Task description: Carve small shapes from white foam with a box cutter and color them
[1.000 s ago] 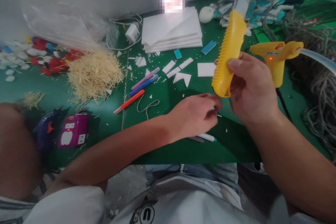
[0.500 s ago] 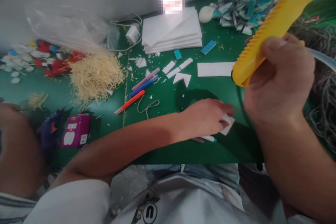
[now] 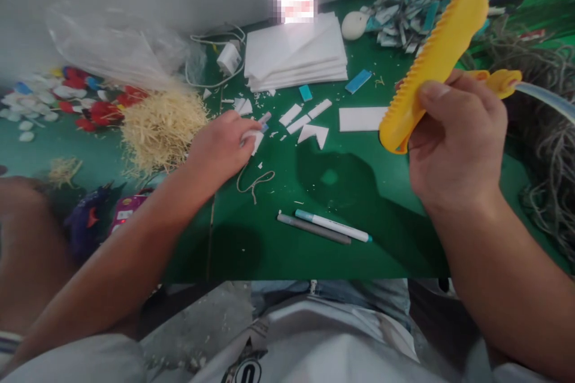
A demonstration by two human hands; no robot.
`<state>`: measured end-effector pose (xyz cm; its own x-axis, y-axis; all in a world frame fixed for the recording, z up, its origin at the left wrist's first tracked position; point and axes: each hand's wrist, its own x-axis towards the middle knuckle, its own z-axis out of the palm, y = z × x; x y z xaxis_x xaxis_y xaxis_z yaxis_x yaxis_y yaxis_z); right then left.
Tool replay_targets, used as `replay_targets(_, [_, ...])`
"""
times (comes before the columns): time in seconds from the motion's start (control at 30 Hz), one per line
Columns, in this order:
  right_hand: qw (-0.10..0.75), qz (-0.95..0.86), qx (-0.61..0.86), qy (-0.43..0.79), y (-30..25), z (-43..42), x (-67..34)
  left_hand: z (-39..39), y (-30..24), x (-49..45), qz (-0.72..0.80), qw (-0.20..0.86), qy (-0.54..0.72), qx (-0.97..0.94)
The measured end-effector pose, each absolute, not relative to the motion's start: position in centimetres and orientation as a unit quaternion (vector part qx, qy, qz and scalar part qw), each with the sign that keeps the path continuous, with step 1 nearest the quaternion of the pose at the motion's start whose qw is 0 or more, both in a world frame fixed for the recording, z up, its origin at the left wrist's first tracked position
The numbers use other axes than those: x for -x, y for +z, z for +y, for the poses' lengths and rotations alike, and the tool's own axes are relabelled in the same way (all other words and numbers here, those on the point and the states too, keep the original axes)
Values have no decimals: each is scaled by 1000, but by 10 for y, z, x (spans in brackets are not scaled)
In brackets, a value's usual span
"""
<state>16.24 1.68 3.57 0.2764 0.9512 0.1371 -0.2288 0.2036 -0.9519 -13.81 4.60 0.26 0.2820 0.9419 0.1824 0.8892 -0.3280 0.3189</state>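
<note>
My left hand [image 3: 227, 140] is closed on a small white foam piece [image 3: 257, 142] over the felt-tip pens. A pink pen [image 3: 266, 118] and a blue pen [image 3: 264, 127] show only their ends past its fingers; the red pen is hidden. My right hand [image 3: 460, 131] grips a yellow glue gun [image 3: 433, 66] with a ridged edge, raised above the table. A translucent glue stick [image 3: 545, 96] sticks out on its right. Under the glue gun's lower end lies a white foam strip [image 3: 362, 119]. Cut white foam pieces [image 3: 313, 133] lie between my hands.
Stacked white foam sheets [image 3: 296, 57] stand at the back. Wood straw [image 3: 159, 131] and a purple box [image 3: 123, 213] are on the left. Two markers [image 3: 335, 226] lie near the front edge. Grey strings [image 3: 550, 173] cover the right side. A co-worker's arm [image 3: 22, 233] is at far left.
My left hand has moved left and away from me with the white foam piece, uncovering the two markers. The glue gun in my right hand has shifted left and slightly down.
</note>
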Motion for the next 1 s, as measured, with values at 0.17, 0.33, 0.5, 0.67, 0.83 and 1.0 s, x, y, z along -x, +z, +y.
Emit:
replay_targets(0.17, [641,-393,453,480,37,15,-161,39,9,117,563,257,222,-753])
replay_targets(0.33, [593,-417,474,500,33,15,-162,27,3,77,519,423,229,-707])
replay_targets(0.5, [563,-423,481,522,33,14,-160,18,3,68,491,214,254,-806])
replay_targets(0.67, [431,-496,471,589,32,9,-158,3,8,74,512,54,318,-796])
replay_targets(0.83, [272,-552,420,667,30,1,-150,-5,-1,72,408,-14,258,-876])
replay_targets(1.0, [240,-626,423,610,25,-1,-149,-4,2,77,439,-25,283,-852])
